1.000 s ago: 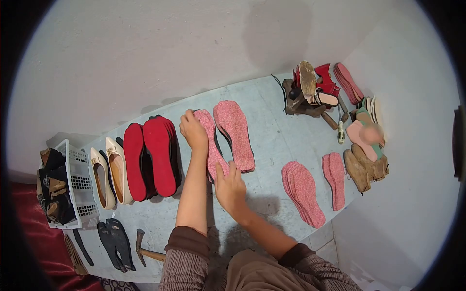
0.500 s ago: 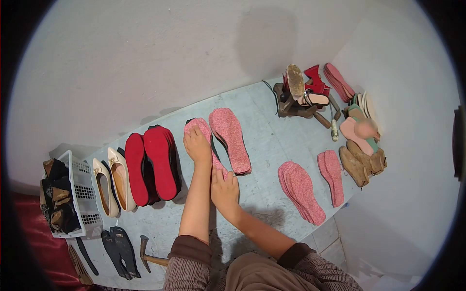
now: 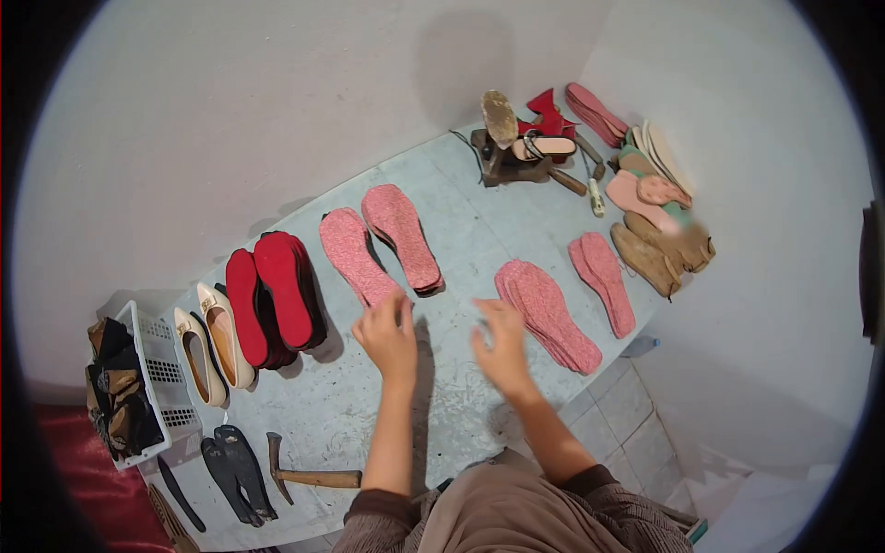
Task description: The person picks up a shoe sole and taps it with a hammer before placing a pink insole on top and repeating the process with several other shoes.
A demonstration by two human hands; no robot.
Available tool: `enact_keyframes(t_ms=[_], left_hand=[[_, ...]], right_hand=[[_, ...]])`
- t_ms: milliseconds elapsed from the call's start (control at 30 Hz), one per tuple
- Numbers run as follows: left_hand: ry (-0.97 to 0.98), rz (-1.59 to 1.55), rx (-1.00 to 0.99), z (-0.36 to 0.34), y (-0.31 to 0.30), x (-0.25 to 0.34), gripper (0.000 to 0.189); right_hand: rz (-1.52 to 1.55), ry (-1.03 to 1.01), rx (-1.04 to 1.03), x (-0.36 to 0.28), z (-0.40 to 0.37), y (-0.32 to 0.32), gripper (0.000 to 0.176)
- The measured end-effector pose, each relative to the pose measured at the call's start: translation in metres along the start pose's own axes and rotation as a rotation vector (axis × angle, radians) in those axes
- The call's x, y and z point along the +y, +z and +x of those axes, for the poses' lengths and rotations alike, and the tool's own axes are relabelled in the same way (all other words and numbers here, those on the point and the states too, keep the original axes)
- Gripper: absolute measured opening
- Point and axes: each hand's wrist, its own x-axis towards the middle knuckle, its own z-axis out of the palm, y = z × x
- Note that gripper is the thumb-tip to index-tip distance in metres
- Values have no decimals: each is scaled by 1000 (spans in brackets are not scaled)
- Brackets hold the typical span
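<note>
The left hand (image 3: 385,339) is hovering at the near end of the left pink stack (image 3: 348,251), its fingertips overlapping the tip; whether its grip is pinching a sole or only resting there, I cannot tell. The right hand (image 3: 504,350), slightly blurred, is keeping a wide grip, thumb and fingers spreading apart, just beside the large pink pile (image 3: 553,318).

Both are lying on the pale surface (image 3: 461,212), the left stack sitting between the red soles (image 3: 288,290) and another pink stack (image 3: 403,235). A smaller pink pile (image 3: 607,284) is lying to the right of the large one. Farther left, cream flats (image 3: 241,355) are standing between the red soles and a white basket (image 3: 152,323). Nearer the person, a hammer (image 3: 318,478) is lying beside black soles (image 3: 238,475).
</note>
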Motion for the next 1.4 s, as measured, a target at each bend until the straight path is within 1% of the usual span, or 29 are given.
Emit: enact_keyframes(t_ms=[33, 100, 167, 200, 267, 300, 367, 400, 467, 500, 567, 600, 667, 733, 800, 833, 900, 933, 1000, 1033, 1067, 1133, 1167, 1233, 1267, 1300, 1333, 1367, 1400], left_hand=[[17, -10, -23, -22, -3, 6, 19], [57, -46, -182, -63, -8, 10, 19], [54, -115, -312, -98, -11, 7, 21], [61, -119, -312, -114, -12, 3, 21], [-37, -254, -518, -139, -13, -4, 18], [-35, -257, -517, -146, -14, -5, 18], [-85, -319, -698, -156, -15, -7, 15], [-88, -316, -693, -159, -14, -7, 15], [-11, -282, -654, -161, -12, -6, 12], [-13, -276, -639, -163, -11, -9, 12], [-80, -308, -690, -165, -8, -15, 14], [-80, -303, -666, -167, -6, -19, 14], [-14, -387, -586, -171, -4, -24, 13], [-42, -420, -589, -169, -9, -23, 15], [-62, -478, -668, -166, -14, -24, 15], [-67, -476, -655, -165, -17, -25, 15], [-179, -545, -757, -163, -25, -27, 16], [-187, -539, -743, -163, -30, -27, 16], [-293, -650, -807, -165, -45, -30, 18], [-310, -644, -791, -164, -55, -31, 18], [-317, -653, -791, -163, -64, -33, 18], [-350, -653, -754, -159, -82, -41, 19], [-352, -658, -729, -159, -92, -47, 19], [-384, -655, -669, -162, -111, -62, 19], [-381, -647, -622, -165, -121, -71, 19], [-378, -640, -577, -167, -132, -80, 19], [-408, -635, -549, -168, -145, -88, 19], [-475, -609, -540, -170, -161, -96, 19], [-533, -582, -533, -175, -177, -106, 18]], right_hand=[[-64, 22, 61, 25, -8, -19, 39], [-238, 79, 237, 81, -25, -52, 42], [-379, 128, 269, 117, -30, -97, 47], [-458, 162, 276, 137, -36, -113, 49], [-541, 197, 287, 173, -46, -133, 51], [-593, 254, 274, 188, -49, -139, 53], [-674, 310, 254, 218, -56, -144, 53], [-670, 305, 252, 222, -58, -148, 53], [-704, 393, 96, 228, -59, -150, 51], [-695, 379, 98, 231, -57, -152, 51], [-671, 496, 15, 236, -49, -155, 58], [-662, 475, 21, 232, -43, -157, 58], [-633, 665, -49, 220, -34, -164, 65], [-666, 658, -16, 224, -30, -162, 72], [-618, 810, -42, 222, -24, -161, 80], [-616, 797, -45, 219, -21, -163, 80], [-523, 867, -82, 211, -18, -166, 82], [-518, 853, -91, 224, -17, -166, 82], [-178, 873, 5, 266, -21, -163, 64], [78, 825, 36, 257, -23, -164, 47], [79, 813, 11, 247, -28, -160, 47], [60, 702, 92, 220, -35, -144, 47], [66, 680, 57, 200, -41, -135, 47], [127, 509, 143, 135, -58, -107, 67], [13, 521, 61, 126, -67, -87, 68], [-16, 442, 18, 101, -77, -63, 71], [36, 367, 29, 86, -93, -32, 70], [157, 306, -187, 21, -91, -30, 67], [243, 308, -252, 6, -103, -5, 64]])
